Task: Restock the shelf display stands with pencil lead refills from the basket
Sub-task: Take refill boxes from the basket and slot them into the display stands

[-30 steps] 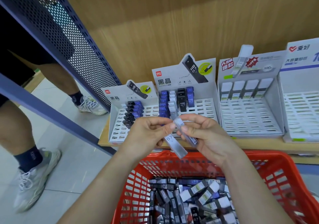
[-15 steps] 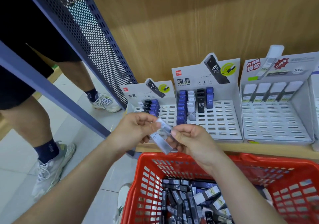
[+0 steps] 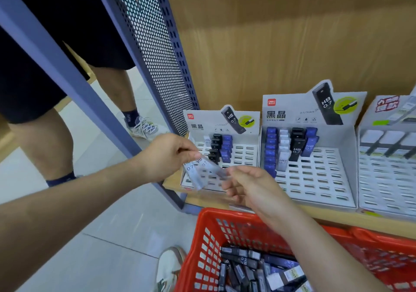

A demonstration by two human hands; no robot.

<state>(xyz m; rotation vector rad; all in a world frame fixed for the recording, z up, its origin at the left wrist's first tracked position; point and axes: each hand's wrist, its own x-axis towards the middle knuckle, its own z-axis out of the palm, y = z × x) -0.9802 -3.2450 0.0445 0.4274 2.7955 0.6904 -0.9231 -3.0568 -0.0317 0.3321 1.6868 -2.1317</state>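
My left hand (image 3: 167, 156) pinches two clear lead refill cases (image 3: 198, 171) marked 0.7, held in front of the small left display stand (image 3: 245, 156). My right hand (image 3: 249, 185) sits just right of them, its fingertips at the end of one case; whether it grips is blurred. The small stand holds a few white, black and blue cases. The larger middle stand (image 3: 319, 179) holds rows of blue, white and black cases. The red basket (image 3: 209, 231) below holds several loose refills (image 3: 254, 267).
A third stand (image 3: 387, 174) with white cases is at the right. All stand on a wooden shelf (image 3: 337, 216) with a wood back panel. A blue perforated shelf upright (image 3: 146, 51) rises at left. Another person's legs (image 3: 51, 138) and shoes stand on the tiled floor.
The view has swung left. Both hands carried the clear cases left, from in front of the middle stand to the small left stand. My right hand's hold on the case has loosened.
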